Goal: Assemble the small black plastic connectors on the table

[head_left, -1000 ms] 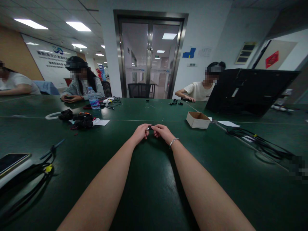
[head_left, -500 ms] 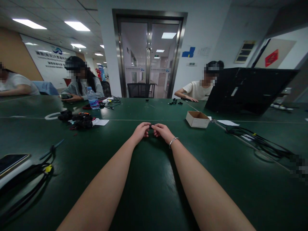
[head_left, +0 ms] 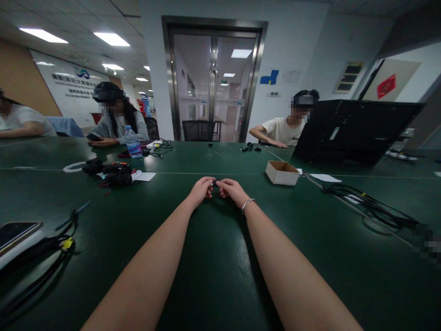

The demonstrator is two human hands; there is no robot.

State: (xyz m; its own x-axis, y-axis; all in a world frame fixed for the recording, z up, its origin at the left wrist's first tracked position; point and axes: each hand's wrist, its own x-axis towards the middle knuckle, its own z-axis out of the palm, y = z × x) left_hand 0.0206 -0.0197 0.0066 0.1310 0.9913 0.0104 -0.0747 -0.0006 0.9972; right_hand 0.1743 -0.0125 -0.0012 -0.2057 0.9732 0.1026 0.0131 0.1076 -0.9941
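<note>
Both my arms reach forward over the dark green table [head_left: 213,248]. Between my fingertips is a small black piece [head_left: 215,183], too small for me to tell its kind. My left hand [head_left: 201,191] pinches it from the left with thumb and fingers. From the other side my right hand [head_left: 231,190], with a silver bracelet on its wrist, closes its fingers on the same piece. Most of the piece is hidden by the fingers. An open cardboard box [head_left: 281,177] stands on the table to the right of my right hand.
Bundled black gear [head_left: 115,174] and a water bottle [head_left: 133,141] stand at left. A phone [head_left: 17,236] and cables [head_left: 41,271] lie nearer. Small black pieces [head_left: 250,147] lie farther back. A large monitor [head_left: 354,131] and coiled cables [head_left: 372,202] are at right. Other people sit across the table.
My hands stay together on the small black piece, with only a slight shift of the fingers. The view has tilted very slightly. The person at far left has lowered the thing they hold.
</note>
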